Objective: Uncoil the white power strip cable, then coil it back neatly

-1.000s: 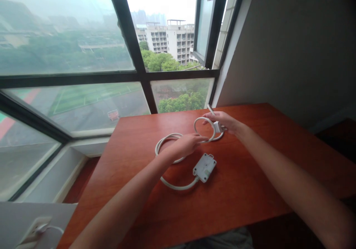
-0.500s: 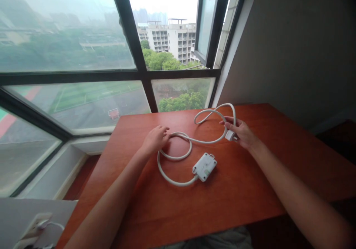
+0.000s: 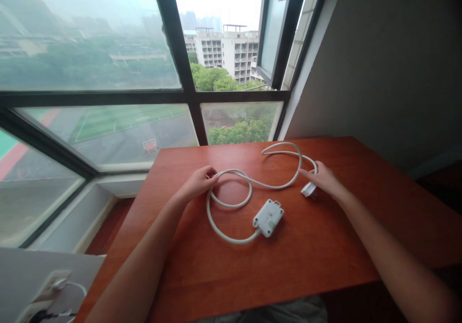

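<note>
A white power strip lies on the red-brown wooden table. Its thick white cable runs in loose loops across the table to a white plug. My left hand rests at the left bend of the cable loop, fingers curled and touching it. My right hand lies on the table beside the plug, fingers lightly on the cable just above it. Whether the right hand grips the plug is unclear.
A large window with dark frames rises behind the table. A grey wall stands to the right. At the lower left a white wall socket has a plug and thin cord in it.
The cable, bunched in both hands a second ago, is now spread out in wide loops. My right hand moved right and lowered the plug to the table. My left hand shifted left.
</note>
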{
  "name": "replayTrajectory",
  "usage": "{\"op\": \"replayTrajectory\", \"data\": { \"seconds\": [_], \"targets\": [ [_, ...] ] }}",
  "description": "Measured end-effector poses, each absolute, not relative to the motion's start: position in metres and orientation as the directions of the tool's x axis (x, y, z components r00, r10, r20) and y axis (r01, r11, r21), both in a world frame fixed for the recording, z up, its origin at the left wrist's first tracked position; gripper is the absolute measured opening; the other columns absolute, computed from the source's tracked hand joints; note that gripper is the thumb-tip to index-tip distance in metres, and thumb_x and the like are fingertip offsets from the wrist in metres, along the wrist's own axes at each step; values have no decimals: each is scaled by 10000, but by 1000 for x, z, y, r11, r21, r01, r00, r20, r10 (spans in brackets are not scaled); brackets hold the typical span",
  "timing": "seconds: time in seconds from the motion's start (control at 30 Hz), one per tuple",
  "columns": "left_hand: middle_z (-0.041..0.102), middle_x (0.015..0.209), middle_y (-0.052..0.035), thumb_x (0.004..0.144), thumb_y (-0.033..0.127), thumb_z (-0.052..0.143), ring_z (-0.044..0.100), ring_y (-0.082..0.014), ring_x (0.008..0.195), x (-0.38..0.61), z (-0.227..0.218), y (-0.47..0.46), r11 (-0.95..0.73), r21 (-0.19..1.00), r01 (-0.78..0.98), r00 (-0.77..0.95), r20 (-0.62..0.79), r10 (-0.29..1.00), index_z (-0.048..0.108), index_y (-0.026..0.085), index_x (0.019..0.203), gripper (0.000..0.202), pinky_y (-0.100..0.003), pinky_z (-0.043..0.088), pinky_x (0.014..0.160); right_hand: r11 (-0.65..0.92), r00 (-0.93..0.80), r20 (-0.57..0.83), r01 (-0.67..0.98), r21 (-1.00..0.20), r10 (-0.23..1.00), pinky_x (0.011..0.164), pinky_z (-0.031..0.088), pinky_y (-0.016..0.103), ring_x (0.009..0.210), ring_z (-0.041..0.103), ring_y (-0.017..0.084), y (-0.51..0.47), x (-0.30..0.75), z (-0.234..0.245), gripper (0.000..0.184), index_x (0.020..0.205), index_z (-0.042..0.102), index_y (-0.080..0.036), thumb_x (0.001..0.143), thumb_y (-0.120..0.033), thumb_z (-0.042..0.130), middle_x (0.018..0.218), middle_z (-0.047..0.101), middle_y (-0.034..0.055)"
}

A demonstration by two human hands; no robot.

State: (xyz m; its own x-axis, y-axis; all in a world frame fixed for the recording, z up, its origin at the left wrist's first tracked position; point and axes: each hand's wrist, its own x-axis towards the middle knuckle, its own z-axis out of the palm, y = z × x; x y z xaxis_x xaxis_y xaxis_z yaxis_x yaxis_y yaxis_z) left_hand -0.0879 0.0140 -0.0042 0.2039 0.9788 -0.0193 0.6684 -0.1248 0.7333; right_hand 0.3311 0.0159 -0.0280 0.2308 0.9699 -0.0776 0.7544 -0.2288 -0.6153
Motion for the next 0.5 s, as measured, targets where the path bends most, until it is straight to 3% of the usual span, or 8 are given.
{"op": "replayTrajectory", "data": {
  "seconds": [0.1,0.23,0.33,0.4,0.5],
  "targets": [
    [611,705,-23,745,475,621,539,-134,606,-88,5,7,-34,882,470,210,-75,975,633,131,902,379,-225,407,524,-228,216,-74,911,-343,974,696,461,356,826,631,285,18,340,-28,555,894,602,-138,784,-674,506,894,652,165],
    [585,691,-17,733,475,664,497,-103,577,-85,15,1,39,956,291,205,-102,973,646,109,935,418,-210,392,514,-196,210,62,963,-188,976,788,458,403,959,608,333,12,339,-22,659,1032,615,-96,823,-691,425,1058,599,221],
    [612,757,-38,736,471,678,513,-108,624,-83,18,-1,21,970,244,191,-70,979,661,110,938,414,-213,406,545,-83,146,337,978,-193,930,849,458,437,1047,575,342,0,321,-7,573,1203,559,-102,868,-558,469,1188,549,219],
    [627,804,-49,737,468,685,529,-116,663,-83,18,-1,22,976,218,193,-65,979,668,115,949,412,-215,415,564,91,34,493,969,-228,869,905,452,440,1079,562,321,-14,301,8,451,1208,563,-133,881,-437,507,1203,552,188],
    [641,843,-59,741,460,692,552,-128,707,-85,17,-2,62,986,153,206,-93,974,677,122,984,417,-223,432,594,476,-292,482,820,-319,826,955,453,403,1075,577,253,-43,266,25,311,1186,576,-207,897,-299,507,1125,615,112]
  ]
}}
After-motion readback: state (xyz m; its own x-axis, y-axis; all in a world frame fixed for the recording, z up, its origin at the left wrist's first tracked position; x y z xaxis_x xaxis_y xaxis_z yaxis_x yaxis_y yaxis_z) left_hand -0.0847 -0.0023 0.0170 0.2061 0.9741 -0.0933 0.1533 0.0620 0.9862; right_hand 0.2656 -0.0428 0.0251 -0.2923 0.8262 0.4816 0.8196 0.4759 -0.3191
